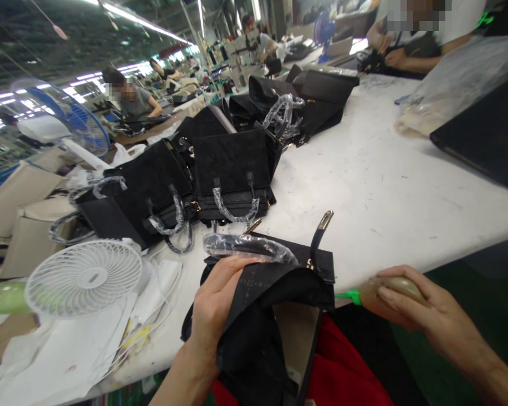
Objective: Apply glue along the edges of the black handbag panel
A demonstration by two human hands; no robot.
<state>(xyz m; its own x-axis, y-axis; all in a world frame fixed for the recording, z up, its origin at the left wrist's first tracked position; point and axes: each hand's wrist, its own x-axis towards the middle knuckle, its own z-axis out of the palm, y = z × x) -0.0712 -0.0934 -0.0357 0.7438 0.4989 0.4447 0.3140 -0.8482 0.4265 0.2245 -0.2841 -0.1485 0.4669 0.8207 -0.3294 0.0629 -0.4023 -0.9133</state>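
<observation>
My left hand (214,307) grips the folded-over edge of a black handbag (271,293) that hangs off the near edge of the white table (385,192). The bag's handle (248,246) is wrapped in clear plastic, and a strap with a gold tip (322,225) sticks up from it. My right hand (423,316) is closed round a small brownish squeeze bottle (383,290) with a green nozzle (347,296) that points at the bag's right edge.
Several finished black handbags (232,169) with plastic-wrapped handles stand in a row along the table's left side. A small white fan (84,279) sits at the near left, a blue fan (74,121) behind it. A clear plastic bag (452,84) lies far right. Other people work at the far end.
</observation>
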